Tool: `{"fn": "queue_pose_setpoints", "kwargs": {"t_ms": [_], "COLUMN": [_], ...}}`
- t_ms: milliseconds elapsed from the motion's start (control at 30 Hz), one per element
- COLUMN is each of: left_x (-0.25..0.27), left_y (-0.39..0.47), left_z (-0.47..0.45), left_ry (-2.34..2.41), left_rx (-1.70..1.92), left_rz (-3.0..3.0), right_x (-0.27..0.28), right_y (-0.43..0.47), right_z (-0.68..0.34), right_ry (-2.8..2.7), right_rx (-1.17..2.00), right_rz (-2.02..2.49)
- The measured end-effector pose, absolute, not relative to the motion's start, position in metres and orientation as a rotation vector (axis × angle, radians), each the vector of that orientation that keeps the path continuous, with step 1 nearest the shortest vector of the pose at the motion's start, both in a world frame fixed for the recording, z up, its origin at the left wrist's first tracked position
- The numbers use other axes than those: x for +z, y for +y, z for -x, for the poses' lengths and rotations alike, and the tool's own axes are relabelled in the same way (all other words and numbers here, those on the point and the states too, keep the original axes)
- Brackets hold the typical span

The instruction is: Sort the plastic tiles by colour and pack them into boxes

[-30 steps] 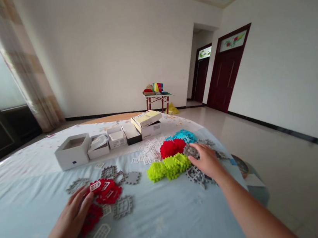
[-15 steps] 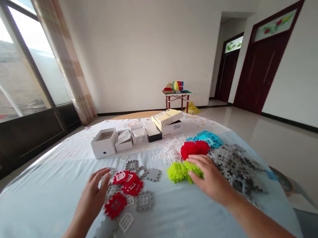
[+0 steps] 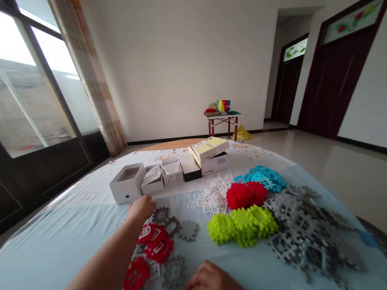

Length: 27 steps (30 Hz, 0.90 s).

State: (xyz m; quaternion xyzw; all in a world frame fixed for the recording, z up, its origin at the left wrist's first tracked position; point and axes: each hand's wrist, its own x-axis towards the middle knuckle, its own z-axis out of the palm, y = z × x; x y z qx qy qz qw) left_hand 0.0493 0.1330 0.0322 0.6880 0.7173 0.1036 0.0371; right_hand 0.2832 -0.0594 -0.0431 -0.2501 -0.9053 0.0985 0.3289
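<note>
My left hand [image 3: 142,209] reaches across the table to a spot in front of the white boxes, its fingers curled downward; whatever lies under them is hidden. Just below it are red toothed building plates [image 3: 158,244] with white window pieces on them, and grey toothed frames [image 3: 174,271]. At the near edge of the view my right hand [image 3: 210,285] rests low with bent fingers, right of a grey frame. Its fingertips are partly hidden, and I cannot make out what they hold. Lime-green toothed plates [image 3: 243,224] lie stacked beyond it.
Small open boxes stand at the back, among them a white box [image 3: 127,184] and a yellow-lidded box [image 3: 210,148]. To the right are piles of white window pieces [image 3: 212,195], red plates [image 3: 246,195], blue plates [image 3: 264,178] and grey plates [image 3: 307,225].
My left hand has moved forward to the spot before the boxes. My right hand has left the lime-green plates and come back toward me. The view has shifted slightly.
</note>
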Motion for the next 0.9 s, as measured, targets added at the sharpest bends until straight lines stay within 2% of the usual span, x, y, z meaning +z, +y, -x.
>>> {"fn": "queue_pose_setpoints", "kwargs": {"t_ms": [200, 367, 633, 900], "left_x": [0.028, 0.031, 0.044, 0.072], "left_y": [0.153, 0.148, 0.128, 0.127], "left_z": [-0.036, -0.04, -0.128, -0.179], "left_ry": [2.213, 2.037, 1.527, 1.314], "left_rx": [0.374, 0.547, 0.667, 0.847], "left_rz": [-1.994, -1.938, -1.77, -1.696], "right_x": [-0.046, -0.042, -0.033, -0.022], "right_y": [-0.054, -0.055, -0.056, -0.067], "right_z": [-0.281, -0.282, -0.283, -0.289], "right_ry": [-2.401, -2.429, -2.474, -2.393], "right_rx": [0.274, 0.306, 0.356, 0.443], "right_rz": [0.66, 0.689, 0.718, 0.766]}}
